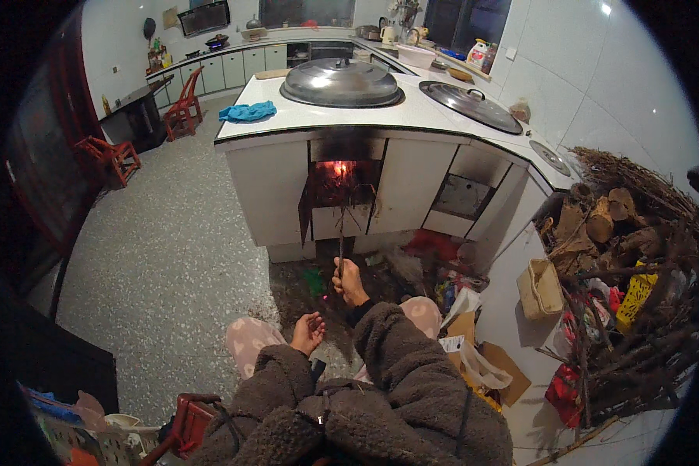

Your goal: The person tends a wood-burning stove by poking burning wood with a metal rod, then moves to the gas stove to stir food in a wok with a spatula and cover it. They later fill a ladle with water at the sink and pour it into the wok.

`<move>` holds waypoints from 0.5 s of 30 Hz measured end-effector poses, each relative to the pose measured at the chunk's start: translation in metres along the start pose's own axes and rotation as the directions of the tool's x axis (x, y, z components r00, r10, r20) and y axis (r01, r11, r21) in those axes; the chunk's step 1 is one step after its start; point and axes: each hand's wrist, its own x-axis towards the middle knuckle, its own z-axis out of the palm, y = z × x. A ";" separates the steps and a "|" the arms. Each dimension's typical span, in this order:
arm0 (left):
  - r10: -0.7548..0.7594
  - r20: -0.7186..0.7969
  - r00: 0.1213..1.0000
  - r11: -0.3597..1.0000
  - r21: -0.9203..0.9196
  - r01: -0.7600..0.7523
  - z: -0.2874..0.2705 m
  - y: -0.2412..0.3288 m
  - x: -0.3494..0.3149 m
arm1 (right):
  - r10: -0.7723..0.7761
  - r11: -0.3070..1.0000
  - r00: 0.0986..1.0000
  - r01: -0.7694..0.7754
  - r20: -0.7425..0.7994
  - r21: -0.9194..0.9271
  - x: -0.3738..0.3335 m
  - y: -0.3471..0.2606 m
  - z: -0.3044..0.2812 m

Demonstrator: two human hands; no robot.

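Note:
My right hand [352, 282] is closed around the lower end of a thin branch [342, 238]. The branch points up and away from me, and its fine twigs reach toward the mouth of a firebox [342, 186] in the white-tiled stove. Orange flames [337, 168] glow inside. The firebox door [304, 210] hangs open on the left. Lower and nearer to me, my left hand [308, 332] holds nothing; its palm is turned up, with the fingers loosely bent and apart, close to my left knee.
A large domed metal lid [340, 81] and a flatter lid [474, 106] cover the stove top, beside a blue cloth [248, 112]. Firewood and brushwood [621, 256] pile up at right, near a beige container [540, 289]. Cardboard [501, 373] lies by my right leg. Red chairs [184, 105] stand far left.

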 end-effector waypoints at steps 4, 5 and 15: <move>0.010 -0.036 0.999 1.000 0.023 -0.009 0.001 0.001 -0.001 | 0.019 1.000 0.999 -0.020 0.038 0.018 -0.008 0.000 -0.002; -0.001 -0.056 0.998 1.000 0.008 0.001 0.002 0.002 -0.001 | 0.022 0.999 0.998 -0.024 0.066 0.027 -0.010 -0.001 -0.003; 0.084 0.004 0.996 0.996 0.016 -0.084 -0.003 0.007 0.000 | 0.089 0.993 0.991 -0.096 0.101 0.063 -0.079 -0.033 -0.001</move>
